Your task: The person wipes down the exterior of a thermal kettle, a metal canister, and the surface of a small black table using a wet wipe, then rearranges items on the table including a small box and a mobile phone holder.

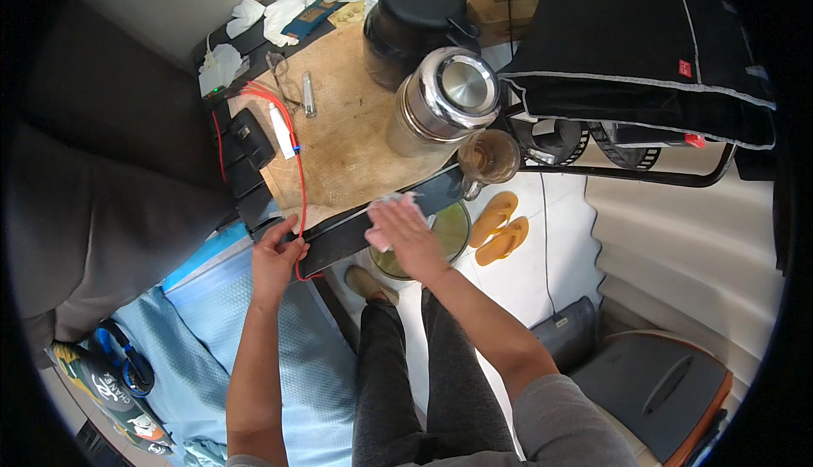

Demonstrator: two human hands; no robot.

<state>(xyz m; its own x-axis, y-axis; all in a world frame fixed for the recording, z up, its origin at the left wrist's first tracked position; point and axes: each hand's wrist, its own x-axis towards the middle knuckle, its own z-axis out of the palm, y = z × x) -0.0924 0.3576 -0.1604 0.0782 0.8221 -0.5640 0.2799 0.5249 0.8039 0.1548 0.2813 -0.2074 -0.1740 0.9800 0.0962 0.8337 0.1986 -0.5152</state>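
My right hand [409,238] presses a pink and white cloth [383,216] against the black front edge [346,238] of a small table. At the table's near left corner, my left hand [277,257] pinches the corner of a tan mat [343,130], by a red cable [303,194] that runs across it and down over the edge. Near the mat's right edge stands a steel vacuum flask [444,102]. A glass mug [489,157] sits at the table's right corner. On the mat's left part lie a white tube [282,130], a nail clipper [309,94] and eyeglasses [284,79].
Behind the flask stands a black jug [416,22]. Left are a black device [251,138] and a lit white charger [216,76]. A glass-topped bin [454,229] and orange flip-flops [502,229] are on the floor. A bed with a blue cover [305,365] lies left, a black-covered rack [635,29] right.
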